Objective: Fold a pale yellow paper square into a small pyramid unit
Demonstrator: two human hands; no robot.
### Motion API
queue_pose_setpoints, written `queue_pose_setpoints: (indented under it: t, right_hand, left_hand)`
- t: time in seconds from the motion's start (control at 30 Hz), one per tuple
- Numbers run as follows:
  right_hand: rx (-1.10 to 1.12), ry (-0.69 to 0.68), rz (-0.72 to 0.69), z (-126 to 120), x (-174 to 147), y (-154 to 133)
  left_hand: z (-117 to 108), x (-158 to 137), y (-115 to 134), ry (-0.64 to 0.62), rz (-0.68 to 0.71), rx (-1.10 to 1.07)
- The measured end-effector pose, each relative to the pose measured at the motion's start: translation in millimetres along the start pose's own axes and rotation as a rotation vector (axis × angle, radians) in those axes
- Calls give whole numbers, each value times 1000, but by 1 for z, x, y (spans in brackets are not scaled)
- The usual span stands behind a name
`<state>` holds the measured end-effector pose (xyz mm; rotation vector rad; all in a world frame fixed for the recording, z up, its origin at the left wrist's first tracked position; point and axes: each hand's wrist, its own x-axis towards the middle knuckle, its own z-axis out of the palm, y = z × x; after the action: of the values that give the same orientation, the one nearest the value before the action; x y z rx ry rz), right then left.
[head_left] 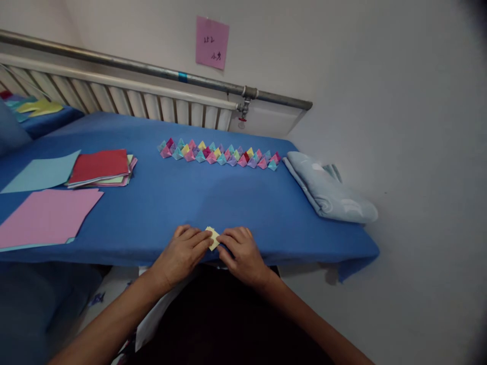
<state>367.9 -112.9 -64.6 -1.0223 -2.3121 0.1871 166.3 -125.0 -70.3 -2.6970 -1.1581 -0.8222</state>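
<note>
A small folded piece of pale yellow paper (213,238) is held between my two hands, just above the front part of the blue-covered table. My left hand (189,247) grips its left side, fingers closed on it. On the right side, my right hand (240,252) pinches the paper with thumb and fingers. My fingers hide parts of its edges. Farther back, rows of small folded paper pieces (220,154) in pink, blue, yellow and purple stand close together.
Pink sheets (49,215), a light blue sheet (43,171) and a stack topped with red paper (99,166) lie at the left. A folded light blue blanket (329,190) lies at the right by the wall. Behind the table are a radiator (144,104) and a pipe (152,68).
</note>
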Motion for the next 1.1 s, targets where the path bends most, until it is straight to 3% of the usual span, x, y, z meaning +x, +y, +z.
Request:
queue_pose_setpoints:
  t: [0.4,1.1]
  right_hand:
    - [-14,-7,-20,0,0,2]
    - [16,-3,225,5,12,-7]
  left_hand:
    - [3,0,6,38,-176,-79]
    - [4,18,22,-24,-586,-135]
